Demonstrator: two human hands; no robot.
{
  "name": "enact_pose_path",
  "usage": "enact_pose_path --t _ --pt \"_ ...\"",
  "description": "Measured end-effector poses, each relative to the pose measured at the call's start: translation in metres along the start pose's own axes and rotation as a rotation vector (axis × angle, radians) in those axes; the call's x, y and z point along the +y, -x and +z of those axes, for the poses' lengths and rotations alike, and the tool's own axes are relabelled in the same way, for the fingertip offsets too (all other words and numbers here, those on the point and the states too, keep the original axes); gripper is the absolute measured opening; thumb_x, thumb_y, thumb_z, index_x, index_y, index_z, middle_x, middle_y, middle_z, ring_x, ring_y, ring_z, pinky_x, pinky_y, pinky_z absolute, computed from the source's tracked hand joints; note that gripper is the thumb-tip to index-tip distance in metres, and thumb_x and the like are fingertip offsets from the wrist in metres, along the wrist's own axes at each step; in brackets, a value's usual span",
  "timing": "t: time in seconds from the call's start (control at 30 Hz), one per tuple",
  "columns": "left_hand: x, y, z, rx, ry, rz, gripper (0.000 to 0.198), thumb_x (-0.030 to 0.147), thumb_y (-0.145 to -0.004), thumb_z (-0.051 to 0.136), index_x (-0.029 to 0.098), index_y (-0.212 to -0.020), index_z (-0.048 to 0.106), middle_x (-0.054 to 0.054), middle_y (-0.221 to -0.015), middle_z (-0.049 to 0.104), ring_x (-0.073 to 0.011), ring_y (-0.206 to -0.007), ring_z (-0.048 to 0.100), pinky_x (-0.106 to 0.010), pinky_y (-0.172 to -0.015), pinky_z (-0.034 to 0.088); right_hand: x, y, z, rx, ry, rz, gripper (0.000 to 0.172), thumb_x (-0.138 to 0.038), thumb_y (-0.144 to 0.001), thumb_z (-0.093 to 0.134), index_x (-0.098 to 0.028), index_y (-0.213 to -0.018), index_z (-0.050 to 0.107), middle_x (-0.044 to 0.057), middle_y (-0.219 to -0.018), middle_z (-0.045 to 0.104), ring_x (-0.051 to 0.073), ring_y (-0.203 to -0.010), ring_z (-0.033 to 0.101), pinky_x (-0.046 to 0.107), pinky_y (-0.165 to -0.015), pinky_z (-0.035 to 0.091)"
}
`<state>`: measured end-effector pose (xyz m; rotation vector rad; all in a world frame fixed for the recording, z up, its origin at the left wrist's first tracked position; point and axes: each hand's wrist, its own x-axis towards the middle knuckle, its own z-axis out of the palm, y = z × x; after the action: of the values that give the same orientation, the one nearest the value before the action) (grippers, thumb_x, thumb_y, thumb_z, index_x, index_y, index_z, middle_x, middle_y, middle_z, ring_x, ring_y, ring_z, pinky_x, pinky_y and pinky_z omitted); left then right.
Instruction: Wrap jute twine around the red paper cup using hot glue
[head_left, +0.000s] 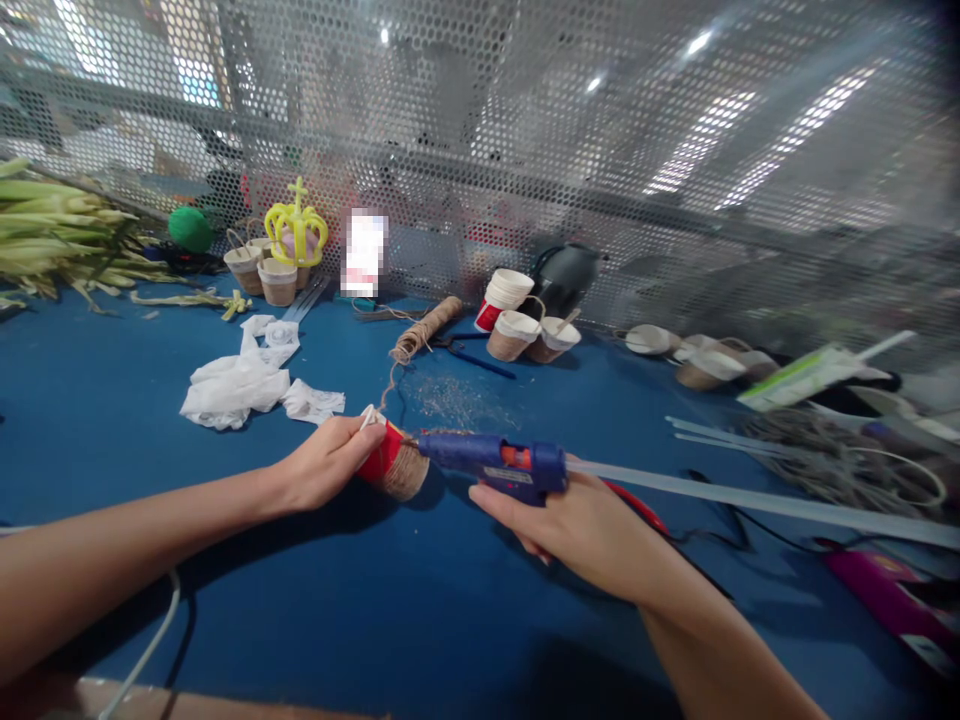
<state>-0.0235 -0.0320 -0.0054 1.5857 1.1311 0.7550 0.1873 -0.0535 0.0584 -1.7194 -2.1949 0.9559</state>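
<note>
Nearest you, a white cord (152,645) lies across the lower left of the blue table (390,620). Your left hand (334,465) is pinching a red paper cup (386,452) by its rim, cup tilted over the table in front of you, base end wrapped in twine. Your right hand (577,520) is wrapped around a blue glue gun (491,462), nozzle right at the cup's side; can't tell if it's touching. Long clear glue stick (720,492) runs out the gun's back to your right. Purple box (889,600) at far right. Past the cup: crumpled white cloth (236,388) to your left, and a twine roll (431,328) with its strand leading to the cup. Beyond: two wrapped cups (511,340) by a stack of paper cups (508,288), yellow crown (300,240), green ball (190,230), then perforated metal panel (480,120) behind.
</note>
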Motion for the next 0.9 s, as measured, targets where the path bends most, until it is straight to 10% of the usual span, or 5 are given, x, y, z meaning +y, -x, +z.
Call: enact_pose_path --t 0.9 --pt "-0.0005 -0.0010 -0.0011 -0.017 0.151 -0.007 0.041 0.038 -0.082 0.033 0.012 -0.080 0.064 -0.002 -0.072 0.066 -0.0141 -0.064 0.055 -0.023 -0.062 0.042 0.0024 0.0044 0.0067 0.008 0.091 -0.029 0.029 -0.041 -0.072 0.050 -0.020 -0.051 0.048 -0.005 -0.036 0.045 0.009 -0.035 0.043 0.022 -0.041 0.034"
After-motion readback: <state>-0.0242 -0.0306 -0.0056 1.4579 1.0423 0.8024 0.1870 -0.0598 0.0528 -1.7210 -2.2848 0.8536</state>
